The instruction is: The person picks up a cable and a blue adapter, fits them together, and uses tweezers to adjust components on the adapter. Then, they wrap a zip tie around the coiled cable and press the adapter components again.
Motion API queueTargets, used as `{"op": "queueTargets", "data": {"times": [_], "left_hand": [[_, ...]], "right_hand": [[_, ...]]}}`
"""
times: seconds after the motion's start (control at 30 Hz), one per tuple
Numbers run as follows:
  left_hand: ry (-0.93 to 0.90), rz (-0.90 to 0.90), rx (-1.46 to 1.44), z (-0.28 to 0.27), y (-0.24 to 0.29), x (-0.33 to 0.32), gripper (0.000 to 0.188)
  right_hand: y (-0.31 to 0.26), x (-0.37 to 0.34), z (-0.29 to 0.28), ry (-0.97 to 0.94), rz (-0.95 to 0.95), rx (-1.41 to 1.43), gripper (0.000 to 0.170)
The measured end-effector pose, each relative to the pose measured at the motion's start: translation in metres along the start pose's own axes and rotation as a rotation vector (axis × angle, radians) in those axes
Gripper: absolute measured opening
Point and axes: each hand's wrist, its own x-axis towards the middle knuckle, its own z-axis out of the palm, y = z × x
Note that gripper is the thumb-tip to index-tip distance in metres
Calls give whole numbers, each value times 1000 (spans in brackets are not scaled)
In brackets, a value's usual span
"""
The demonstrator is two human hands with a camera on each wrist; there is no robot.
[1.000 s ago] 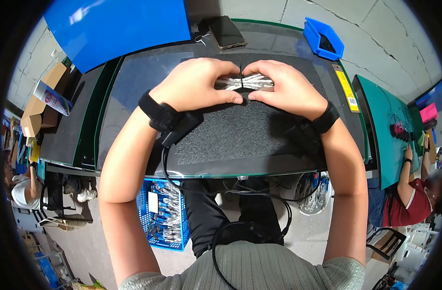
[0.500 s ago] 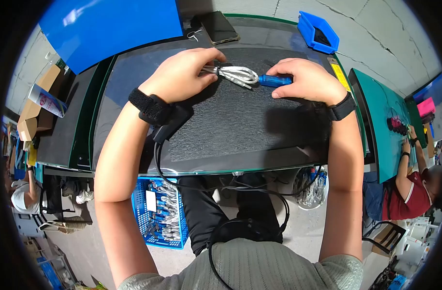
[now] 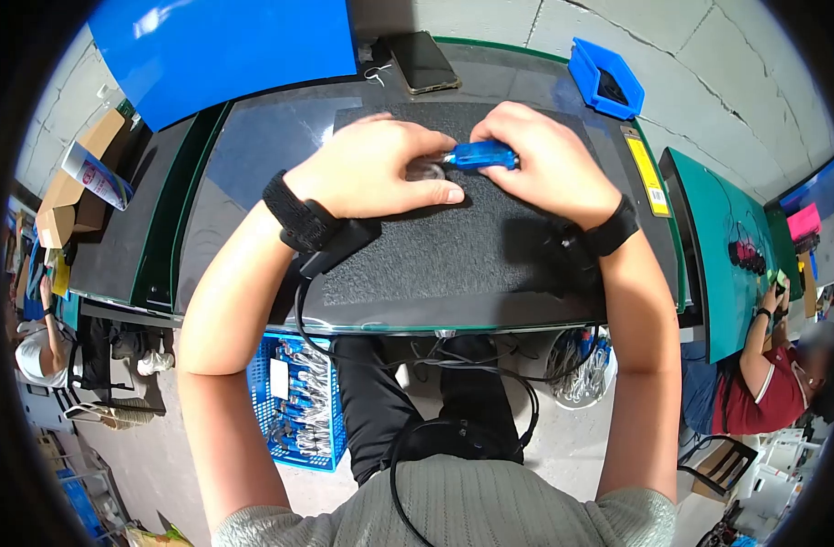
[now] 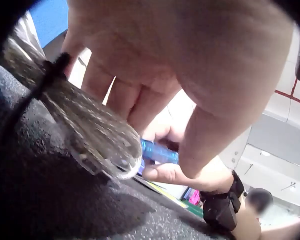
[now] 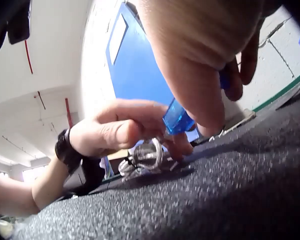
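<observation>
A coiled silver-grey cable point(image 4: 90, 125) lies on the dark textured mat point(image 3: 417, 260), a black tie point(image 4: 37, 90) round its middle. In the head view my left hand point(image 3: 371, 169) covers most of this coil. The right wrist view shows the left fingers spread over the loops point(image 5: 150, 154), the thumb held apart from them. My right hand point(image 3: 558, 164) pinches a translucent blue plug point(image 3: 482, 155) between thumb and fingers. The plug's near end is at the coil's loop end, between the two hands.
Behind the mat lie a phone point(image 3: 423, 62) and a blue bin point(image 3: 610, 108) with dark items. A blue panel point(image 3: 225, 55) stands at the back left. Below the table edge, a blue basket point(image 3: 337, 447) and a round container point(image 3: 608, 387) hold bundled cables. Other people work on both sides.
At first both hands held the tied bundle. They then moved apart, the right with the blue plug. Now the hands are close together again, the left over the coil.
</observation>
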Motion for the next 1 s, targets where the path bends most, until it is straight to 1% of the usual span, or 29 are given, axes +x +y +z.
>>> {"op": "queueTargets", "data": {"times": [0.03, 0.07, 0.1, 0.13, 0.17, 0.2, 0.27, 0.3, 0.4, 0.47, 0.53, 0.57, 0.63, 0.7, 0.8, 0.87, 0.9, 0.97, 1.0], "left_hand": [[71, 33, -1, 6, -1, -1, 44], [76, 31, 1, 5, -1, 0, 44], [82, -28, 5, 4, -1, 1, 37], [87, -86, 9, 2, -1, 2, 31], [136, -53, -18, 2, -3, 1, 24], [139, -52, -14, 2, -5, 1, 24], [205, -7, 43, 4, -10, 1, 27], [207, -5, 43, 4, -12, 1, 27], [243, -7, 54, 4, -12, 1, 27], [244, -52, 49, 0, -7, 1, 27], [260, -49, 49, 0, -8, 2, 27], [278, -47, 50, 1, -9, 2, 27], [281, -63, 51, 1, -12, 3, 27], [285, -78, 52, 2, -15, 3, 27], [287, -86, -22, 5, -17, 4, 26], [252, -154, -198, 6, -15, 4, 28], [254, -155, -198, 7, -14, 4, 28], [290, -68, -300, 7, -13, 4, 32], [291, -68, -300, 6, -12, 5, 32]], "right_hand": [[-2, 2, 3, -16, -13, 30, 28], [-4, 3, 4, -31, -24, 60, 33], [-4, 3, 4, -31, -30, 57, 33], [-4, 3, 3, -33, -48, 102, 39], [-3, 4, 3, -32, -66, 147, 45], [-3, 3, 2, -30, -70, 146, 45], [-2, 1, 1, 29, -19, 181, 55], [0, 0, 0, 49, 5, 171, 55], [5, 1, -2, 95, 29, 228, 56], [3, 1, -4, 104, 20, 227, 54], [5, 1, -4, 146, -35, 169, 51], [3, 0, -7, 145, -34, 169, 51], [-1, 0, -14, 101, 110, 213, 46], [4, 0, -12, 105, 133, 231, 44], [5, 0, -12, 112, 153, 249, 42], [3, 0, -12, 113, 150, 250, 41], [2, 0, -12, 124, 160, 295, 40], [2, 1, -10, 133, 168, 340, 39], [4, 1, -9, 139, 191, 433, 38]]}}
